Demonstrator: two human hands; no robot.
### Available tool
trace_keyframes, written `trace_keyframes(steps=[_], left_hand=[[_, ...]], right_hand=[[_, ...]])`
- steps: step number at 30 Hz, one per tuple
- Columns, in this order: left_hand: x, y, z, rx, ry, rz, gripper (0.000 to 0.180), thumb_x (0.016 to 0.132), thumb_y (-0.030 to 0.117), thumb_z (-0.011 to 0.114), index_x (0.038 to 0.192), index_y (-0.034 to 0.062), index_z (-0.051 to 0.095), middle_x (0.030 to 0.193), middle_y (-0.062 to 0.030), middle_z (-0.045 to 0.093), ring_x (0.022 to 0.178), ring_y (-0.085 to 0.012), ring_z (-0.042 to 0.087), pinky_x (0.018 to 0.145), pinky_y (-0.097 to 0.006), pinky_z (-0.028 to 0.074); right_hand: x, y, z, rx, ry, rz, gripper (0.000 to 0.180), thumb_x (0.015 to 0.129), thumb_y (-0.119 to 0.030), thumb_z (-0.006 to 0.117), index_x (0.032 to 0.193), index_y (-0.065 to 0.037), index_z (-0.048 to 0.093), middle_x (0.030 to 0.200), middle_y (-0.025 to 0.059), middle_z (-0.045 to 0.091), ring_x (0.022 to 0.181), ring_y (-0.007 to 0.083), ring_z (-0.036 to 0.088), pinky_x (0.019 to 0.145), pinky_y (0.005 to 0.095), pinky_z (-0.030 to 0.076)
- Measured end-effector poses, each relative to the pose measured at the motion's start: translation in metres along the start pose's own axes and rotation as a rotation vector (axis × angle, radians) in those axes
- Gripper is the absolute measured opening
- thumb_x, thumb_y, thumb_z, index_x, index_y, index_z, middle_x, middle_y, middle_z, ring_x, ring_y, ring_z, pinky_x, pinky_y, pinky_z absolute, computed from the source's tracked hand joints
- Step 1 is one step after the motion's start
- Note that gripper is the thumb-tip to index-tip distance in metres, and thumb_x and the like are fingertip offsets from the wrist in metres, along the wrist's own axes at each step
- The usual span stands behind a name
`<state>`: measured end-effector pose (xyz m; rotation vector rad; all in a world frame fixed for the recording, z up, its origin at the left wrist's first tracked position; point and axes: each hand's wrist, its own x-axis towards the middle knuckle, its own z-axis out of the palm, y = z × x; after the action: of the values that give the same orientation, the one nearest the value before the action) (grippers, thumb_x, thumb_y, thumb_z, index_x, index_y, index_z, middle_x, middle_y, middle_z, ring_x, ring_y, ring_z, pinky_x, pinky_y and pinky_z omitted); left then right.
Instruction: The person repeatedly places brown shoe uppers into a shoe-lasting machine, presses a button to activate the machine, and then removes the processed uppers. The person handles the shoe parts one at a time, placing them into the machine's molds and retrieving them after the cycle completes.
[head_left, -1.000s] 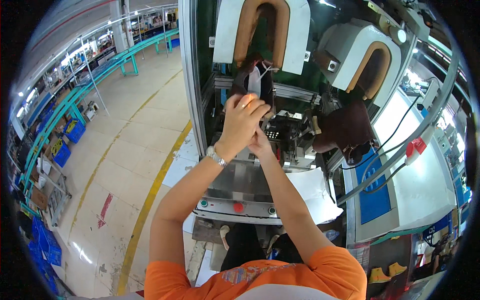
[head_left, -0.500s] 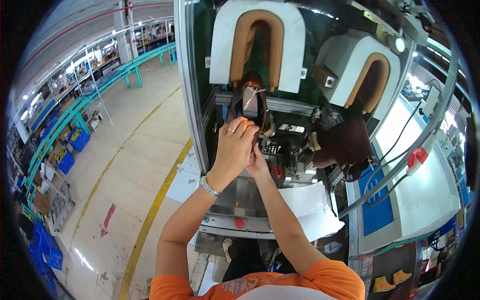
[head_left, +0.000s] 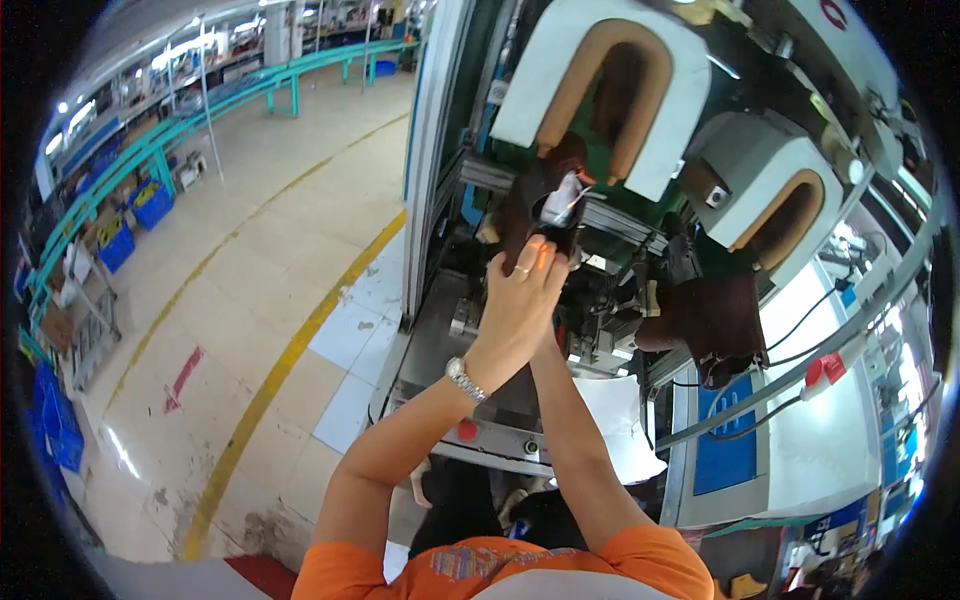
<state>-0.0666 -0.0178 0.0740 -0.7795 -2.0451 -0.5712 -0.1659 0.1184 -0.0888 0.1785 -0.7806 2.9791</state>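
Observation:
A dark brown leather boot (head_left: 517,215) sits at the nearer left station of a machine, under a U-shaped tan pad (head_left: 650,65) in a white housing. A pale grey block (head_left: 562,200) shows in the boot's opening, with a thin light strand by it. My left hand (head_left: 520,315), with a ring and a metal watch, grips the boot's near edge, thumb on the left and fingers laid on top. Orange light falls on its fingertips. Behind the left hand, my right hand is hidden; only its forearm (head_left: 572,410) shows, reaching toward the same boot.
A second brown boot (head_left: 705,320) hangs at the right station, below another tan pad (head_left: 780,215). A white sheet (head_left: 615,425) covers part of the machine's front. A red button (head_left: 466,430) is on the front edge. A grey hose (head_left: 790,375) arcs along the right.
The view has turned, so the machine sits further right and tilted. My left hand's fingers are straighter on the boot. My right hand, partly visible before, is now hidden behind the left.

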Motion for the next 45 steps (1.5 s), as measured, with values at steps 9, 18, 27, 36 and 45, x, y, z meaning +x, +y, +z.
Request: trace_keyframes(steps=[9, 18, 27, 36, 45], left_hand=[[-0.002, -0.008, 0.0, -0.032, -0.047, 0.01, 0.044, 0.071, 0.009, 0.058, 0.113, 0.003, 0.046, 0.119, -0.0113, 0.046, 0.119, -0.0253, 0.035, 0.086, -0.043, 0.037], [-0.006, -0.012, -0.002, -0.014, -0.058, 0.009, 0.045, 0.071, 0.007, 0.057, 0.114, 0.0045, 0.046, 0.118, -0.0097, 0.046, 0.119, -0.0243, 0.036, 0.086, -0.042, 0.037], [-0.002, -0.015, 0.0, -0.097, -0.071, 0.037, 0.044, 0.07, 0.006, 0.055, 0.113, 0.005, 0.048, 0.116, -0.0098, 0.046, 0.117, -0.0244, 0.037, 0.085, -0.042, 0.036], [-0.005, -0.018, 0.008, -0.099, -0.069, 0.058, 0.042, 0.071, 0.006, 0.055, 0.112, 0.0045, 0.048, 0.112, -0.0091, 0.048, 0.116, -0.0244, 0.039, 0.085, -0.041, 0.035], [-0.001, -0.019, 0.0, -0.137, -0.081, 0.097, 0.039, 0.071, 0.003, 0.054, 0.109, 0.004, 0.05, 0.117, -0.0113, 0.048, 0.116, -0.028, 0.039, 0.092, -0.045, 0.031]], right_hand=[[0.015, 0.011, 0.008, 0.044, -0.026, -0.026, 0.035, 0.091, -0.036, 0.041, 0.106, -0.007, 0.054, 0.099, 0.0048, 0.062, 0.086, 0.0148, 0.06, 0.076, 0.0305, 0.051], [0.019, 0.03, 0.019, 0.089, 0.045, -0.141, 0.028, 0.091, -0.031, 0.045, 0.103, -0.007, 0.055, 0.09, 0.0038, 0.062, 0.077, 0.0132, 0.059, 0.069, 0.0288, 0.05], [0.042, 0.022, -0.022, 0.052, 0.069, -0.112, 0.022, 0.089, -0.031, 0.049, 0.091, -0.01, 0.055, 0.08, 0.0016, 0.061, 0.061, 0.0109, 0.057, 0.055, 0.0233, 0.047], [0.041, 0.024, -0.036, 0.018, 0.069, -0.079, 0.021, 0.089, -0.03, 0.05, 0.091, -0.01, 0.056, 0.076, -0.0001, 0.061, 0.059, 0.0081, 0.056, 0.055, 0.0206, 0.048], [0.024, 0.004, -0.01, 0.004, 0.238, 0.097, 0.017, 0.088, -0.023, 0.053, 0.091, -0.006, 0.055, 0.078, 0.003, 0.061, 0.062, 0.0148, 0.058, 0.063, 0.0243, 0.051]])
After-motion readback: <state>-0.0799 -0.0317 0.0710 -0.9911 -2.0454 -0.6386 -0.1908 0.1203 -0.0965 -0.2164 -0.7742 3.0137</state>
